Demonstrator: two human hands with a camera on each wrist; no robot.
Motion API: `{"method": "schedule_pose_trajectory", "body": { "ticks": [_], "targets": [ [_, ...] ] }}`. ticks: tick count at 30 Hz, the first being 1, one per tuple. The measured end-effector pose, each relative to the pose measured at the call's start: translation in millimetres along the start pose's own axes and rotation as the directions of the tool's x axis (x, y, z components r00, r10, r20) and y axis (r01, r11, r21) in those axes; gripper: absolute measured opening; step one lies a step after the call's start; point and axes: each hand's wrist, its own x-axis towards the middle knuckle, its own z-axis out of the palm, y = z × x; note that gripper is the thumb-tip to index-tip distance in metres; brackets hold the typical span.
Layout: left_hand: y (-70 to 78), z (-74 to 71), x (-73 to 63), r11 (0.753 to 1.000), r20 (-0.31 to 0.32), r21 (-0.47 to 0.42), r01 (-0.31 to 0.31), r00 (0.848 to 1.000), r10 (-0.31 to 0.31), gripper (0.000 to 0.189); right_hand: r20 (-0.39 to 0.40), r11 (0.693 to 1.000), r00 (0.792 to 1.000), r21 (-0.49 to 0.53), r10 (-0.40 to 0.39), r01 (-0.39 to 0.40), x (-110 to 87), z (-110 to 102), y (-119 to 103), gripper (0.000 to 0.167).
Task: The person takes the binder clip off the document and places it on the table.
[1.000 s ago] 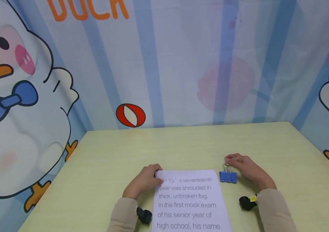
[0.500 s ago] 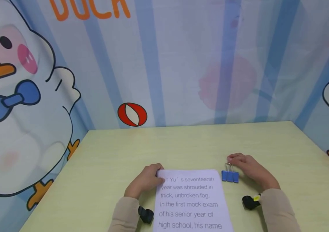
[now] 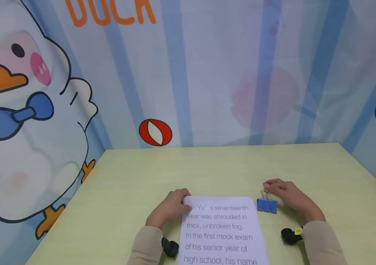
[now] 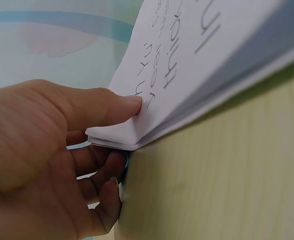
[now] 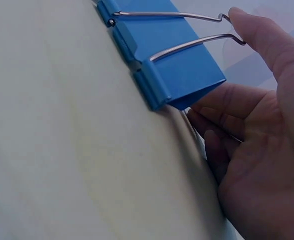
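Note:
A stack of white printed paper sheets (image 3: 222, 232) lies in front of me. My left hand (image 3: 169, 208) pinches its far left corner. In the left wrist view the thumb (image 4: 114, 108) presses on the top sheet, with curled fingers (image 4: 104, 200) below the corner, which lifts a little. A small dark edge shows under that corner, largely hidden. To the right of the paper, my right hand (image 3: 290, 195) holds a blue binder clip (image 3: 267, 205) by its wire handles. The right thumb (image 5: 257, 37) is at the handle ends, and the clip's blue body (image 5: 162, 55) points toward me, close over the table.
The pale yellow table (image 3: 141, 173) reaches back to a blue-striped cloth backdrop (image 3: 208, 73) with cartoon ducks. A black wrist camera (image 3: 170, 247) is on the left wrist beside the paper's left edge, another black camera (image 3: 290, 236) on the right wrist.
The whole head view has shifted, so backdrop, table, hands and paper all appear slightly further right. Both hands keep the same hold on the paper and the binder clip.

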Motion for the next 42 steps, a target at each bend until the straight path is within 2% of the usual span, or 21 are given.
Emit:
{"method": "schedule_pose_trajectory", "body": {
  "ticks": [19, 28, 37, 42],
  "targets": [
    [2.9, -0.8, 4.8, 1.000, -0.010, 0.015, -0.012, 1.000, 0.012, 0.016, -0.027, 1.000, 0.999, -0.008, -0.025, 0.024, 1.5, -5.2, -1.5, 0.056],
    [3.8, -1.2, 2.4, 1.000, -0.022, 0.016, 0.005, 1.000, -0.005, 0.017, -0.023, 0.999, 0.999, 0.004, -0.035, 0.035, 2.6, -4.3, -0.7, 0.054],
    [1.9, -0.7, 0.5, 1.000, -0.028, 0.003, -0.006, 1.000, 0.007, 0.017, -0.023, 1.000, 1.000, 0.001, -0.015, 0.015, 2.8, -2.3, 0.0, 0.058],
    [0.7, 2.7, 0.9, 1.000, -0.026, 0.000, 0.012, 1.000, -0.012, 0.018, -0.039, 0.998, 0.999, 0.062, 0.015, -0.013, 1.1, -1.9, 6.4, 0.060]
  ]
}}
